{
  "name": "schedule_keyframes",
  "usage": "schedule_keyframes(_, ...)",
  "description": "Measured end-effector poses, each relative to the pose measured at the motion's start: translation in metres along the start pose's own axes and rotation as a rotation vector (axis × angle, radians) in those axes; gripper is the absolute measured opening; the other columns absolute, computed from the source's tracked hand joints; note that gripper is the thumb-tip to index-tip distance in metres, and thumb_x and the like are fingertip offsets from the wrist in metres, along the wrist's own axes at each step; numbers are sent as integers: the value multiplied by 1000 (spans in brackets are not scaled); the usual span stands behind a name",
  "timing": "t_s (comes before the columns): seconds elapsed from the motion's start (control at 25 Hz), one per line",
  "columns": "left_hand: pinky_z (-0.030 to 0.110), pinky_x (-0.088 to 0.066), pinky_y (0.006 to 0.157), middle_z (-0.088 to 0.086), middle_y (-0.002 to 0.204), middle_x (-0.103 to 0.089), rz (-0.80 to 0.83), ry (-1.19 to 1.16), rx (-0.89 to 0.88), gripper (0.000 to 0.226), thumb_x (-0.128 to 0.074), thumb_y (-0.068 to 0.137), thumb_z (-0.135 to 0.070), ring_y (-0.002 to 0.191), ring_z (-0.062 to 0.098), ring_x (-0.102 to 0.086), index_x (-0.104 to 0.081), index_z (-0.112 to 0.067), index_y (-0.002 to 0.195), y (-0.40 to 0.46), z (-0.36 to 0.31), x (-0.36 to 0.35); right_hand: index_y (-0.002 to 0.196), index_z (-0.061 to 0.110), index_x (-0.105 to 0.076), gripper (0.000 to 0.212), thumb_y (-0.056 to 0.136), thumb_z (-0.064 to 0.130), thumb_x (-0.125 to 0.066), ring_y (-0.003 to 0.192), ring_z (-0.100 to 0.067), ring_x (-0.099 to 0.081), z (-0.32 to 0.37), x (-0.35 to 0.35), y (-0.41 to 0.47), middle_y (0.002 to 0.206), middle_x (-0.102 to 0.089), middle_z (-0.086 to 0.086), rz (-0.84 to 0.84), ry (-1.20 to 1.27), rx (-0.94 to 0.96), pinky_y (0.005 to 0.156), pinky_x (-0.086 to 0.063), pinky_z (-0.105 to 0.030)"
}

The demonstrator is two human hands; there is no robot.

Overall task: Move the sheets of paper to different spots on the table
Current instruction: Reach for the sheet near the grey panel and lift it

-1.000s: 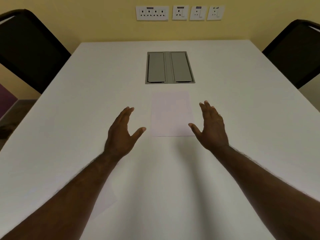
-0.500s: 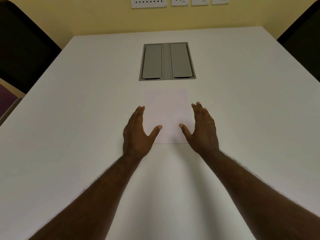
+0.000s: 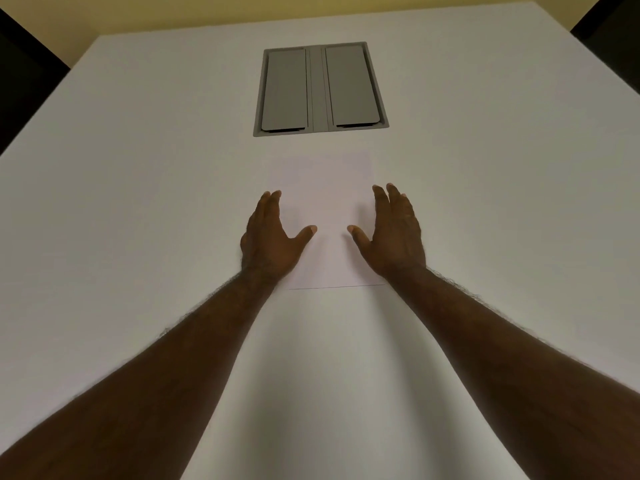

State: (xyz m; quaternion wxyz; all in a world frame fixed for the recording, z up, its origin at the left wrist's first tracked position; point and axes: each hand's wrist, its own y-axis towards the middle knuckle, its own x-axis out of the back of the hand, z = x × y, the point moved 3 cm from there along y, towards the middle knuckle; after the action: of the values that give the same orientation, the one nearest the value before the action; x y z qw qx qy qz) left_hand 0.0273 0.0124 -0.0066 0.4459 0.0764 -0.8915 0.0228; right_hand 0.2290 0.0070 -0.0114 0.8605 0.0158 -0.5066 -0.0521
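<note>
One white sheet of paper (image 3: 325,195) lies flat in the middle of the white table (image 3: 138,237), just in front of the grey cable hatch. My left hand (image 3: 272,237) is over the sheet's left edge, fingers straight and thumb spread inward. My right hand (image 3: 391,232) is over the sheet's right edge in the same pose. Both hands cover the lower corners of the sheet. Whether the palms touch the paper cannot be told. Neither hand holds anything.
A grey recessed cable hatch (image 3: 320,88) with two lids sits in the table beyond the sheet. Dark chair backs stand at the far left (image 3: 20,74) and far right (image 3: 609,19). A yellow wall runs behind the table.
Both hands have moved forward and closer together, from beside the sheet to over its left and right edges. The view has tilted down and nearer; the sheet has not moved.
</note>
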Motion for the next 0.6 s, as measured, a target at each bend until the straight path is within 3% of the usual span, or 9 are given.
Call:
schedule_keyframes(0.16, 45, -23, 117, 5, 161, -19, 38, 64, 155, 98, -64, 77, -62, 147, 24, -20, -19, -17, 151, -3, 0, -20, 150, 8, -14, 98, 82, 59, -63, 136, -36, -34, -1, -7, 11, 150, -35, -15, 6, 69, -186, 106, -32, -51)
schedule_keyframes(0.32, 46, -15, 119, 11, 162, -8, 6, 115, 117, 97, -66, 76, -61, 149, 28, -13, -22, -18, 150, -12, -10, -31, 149, 11, -12, 106, 73, 48, -78, 130, -36, -39, 4, -8, 20, 141, -45, -14, 29, 57, -251, 99, -36, -51)
schedule_keyframes(0.48, 43, -11, 119, 10, 162, -8, -23, 82, 96, 91, -65, 78, -60, 149, 26, -10, -27, -19, 149, -17, -8, -34, 147, 12, -19, 101, 72, 33, -83, 128, -37, -42, 8, -4, 26, 137, -49, -14, -14, 148, -275, 99, -40, -50)
schedule_keyframes(0.6, 42, -11, 120, 8, 163, -9, -43, 40, 92, 87, -67, 78, -58, 149, 25, -9, -31, -21, 148, -20, -7, -33, 137, 9, -37, 78, 74, 23, -82, 121, -34, -50, 8, 0, 27, 127, -57, -13, -115, 177, -260, 97, -43, -46)
